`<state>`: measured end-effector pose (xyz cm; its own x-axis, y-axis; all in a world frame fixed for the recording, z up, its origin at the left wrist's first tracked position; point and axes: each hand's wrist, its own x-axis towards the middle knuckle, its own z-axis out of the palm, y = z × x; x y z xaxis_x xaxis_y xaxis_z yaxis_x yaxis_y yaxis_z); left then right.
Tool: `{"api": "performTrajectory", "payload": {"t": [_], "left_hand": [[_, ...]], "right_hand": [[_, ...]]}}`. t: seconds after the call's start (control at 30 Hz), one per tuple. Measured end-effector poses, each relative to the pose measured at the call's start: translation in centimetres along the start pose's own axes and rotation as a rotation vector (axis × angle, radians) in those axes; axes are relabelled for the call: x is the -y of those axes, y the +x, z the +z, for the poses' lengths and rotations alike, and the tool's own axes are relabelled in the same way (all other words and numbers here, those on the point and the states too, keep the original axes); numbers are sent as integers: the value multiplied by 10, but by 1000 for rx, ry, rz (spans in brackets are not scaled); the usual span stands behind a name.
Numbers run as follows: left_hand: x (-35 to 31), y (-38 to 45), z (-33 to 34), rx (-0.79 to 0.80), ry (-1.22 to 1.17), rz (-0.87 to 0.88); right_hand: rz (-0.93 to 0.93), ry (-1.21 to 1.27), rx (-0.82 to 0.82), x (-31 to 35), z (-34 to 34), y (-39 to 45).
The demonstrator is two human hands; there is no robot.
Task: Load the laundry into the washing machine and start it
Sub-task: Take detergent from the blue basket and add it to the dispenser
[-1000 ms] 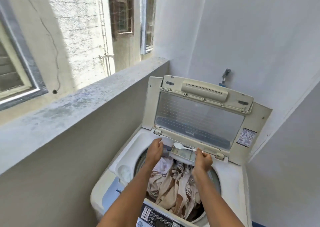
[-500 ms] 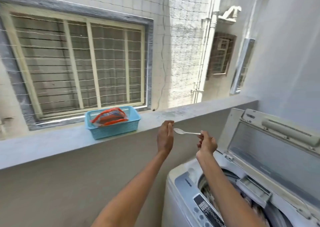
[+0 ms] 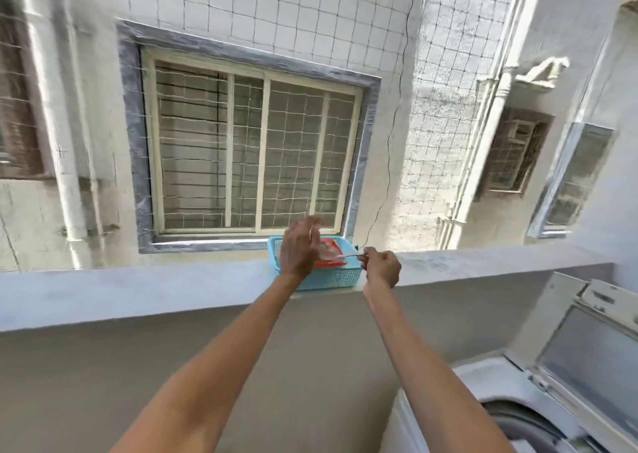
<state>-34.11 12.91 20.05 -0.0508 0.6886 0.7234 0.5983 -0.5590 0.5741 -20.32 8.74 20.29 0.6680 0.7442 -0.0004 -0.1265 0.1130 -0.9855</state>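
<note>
A blue plastic basket (image 3: 340, 277) stands on the concrete ledge (image 3: 138, 290), with an orange detergent packet (image 3: 331, 245) lying in it. My right hand (image 3: 379, 268) pinches the handle of a white plastic spoon (image 3: 345, 256) and holds its bowl over the packet. My left hand (image 3: 298, 249) hovers over the left part of the basket with its fingers relaxed, blurred by motion; whether it touches the packet I cannot tell. The white top-loading washing machine (image 3: 483, 380) sits at the lower right with its lid (image 3: 587, 352) raised.
The waist-high balcony wall (image 3: 172, 366) runs across the view under the ledge. Netting (image 3: 276, 21) closes the opening above it. Beyond it stands a neighbouring building with a barred window (image 3: 248, 155).
My view swung left, away from the washing machine drum and towards the ledge. Both hands left the detergent drawer with the spoon and moved over the blue basket.
</note>
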Motion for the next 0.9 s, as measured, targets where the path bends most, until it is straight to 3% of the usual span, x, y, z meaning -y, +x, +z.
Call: {"api": "performTrajectory", "payload": {"t": [0.1, 0.2, 0.43, 0.57, 0.8, 0.9], "left_hand": [[17, 14, -2, 270, -19, -21], [16, 23, -8, 438, -73, 1], [20, 40, -12, 575, -300, -68], [20, 45, -11, 656, -262, 1], [-20, 51, 7, 679, -93, 197], [-46, 38, 35, 738, -129, 234]], "right_hand": [[-50, -163, -46, -12, 26, -1], [-99, -314, -96, -16, 47, -3], [-241, -575, -284, -32, 65, -5], [-283, -672, -314, -35, 56, -10], [-257, -551, -289, -33, 28, -1], [-251, -521, -301, -33, 4, 3]]}}
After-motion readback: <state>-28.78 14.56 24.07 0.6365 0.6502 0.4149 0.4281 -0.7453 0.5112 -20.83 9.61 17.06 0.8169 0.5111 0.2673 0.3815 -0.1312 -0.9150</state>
